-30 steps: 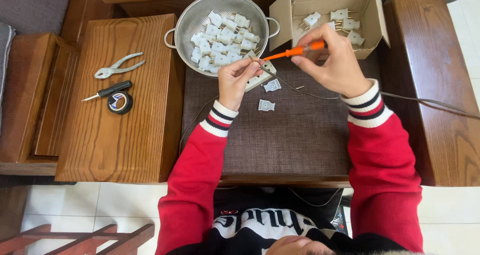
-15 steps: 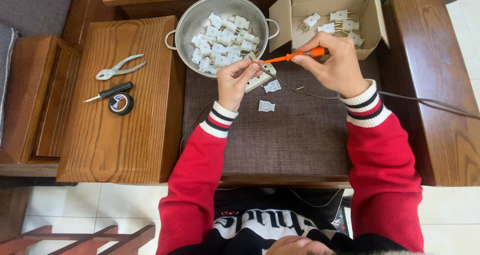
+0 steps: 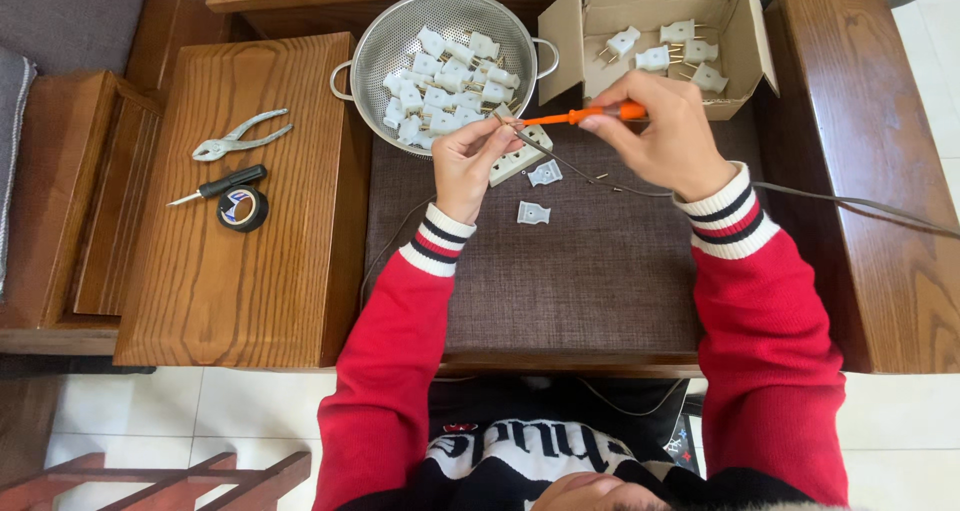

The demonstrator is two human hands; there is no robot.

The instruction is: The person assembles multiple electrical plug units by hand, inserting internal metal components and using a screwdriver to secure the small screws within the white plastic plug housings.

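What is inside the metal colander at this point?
The colander holds a pile of small white plug parts. The left hand covers its near rim, so anything lying there or under the pile cannot be seen.

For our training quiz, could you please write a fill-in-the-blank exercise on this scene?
1. The right hand holds a screwdriver with an ____ handle.
2. The colander holds many ____ plugs.
3. The pliers lie on a ____ board.
4. The finished plugs lie in a cardboard ____.
Missing words: orange; white; wooden; box.
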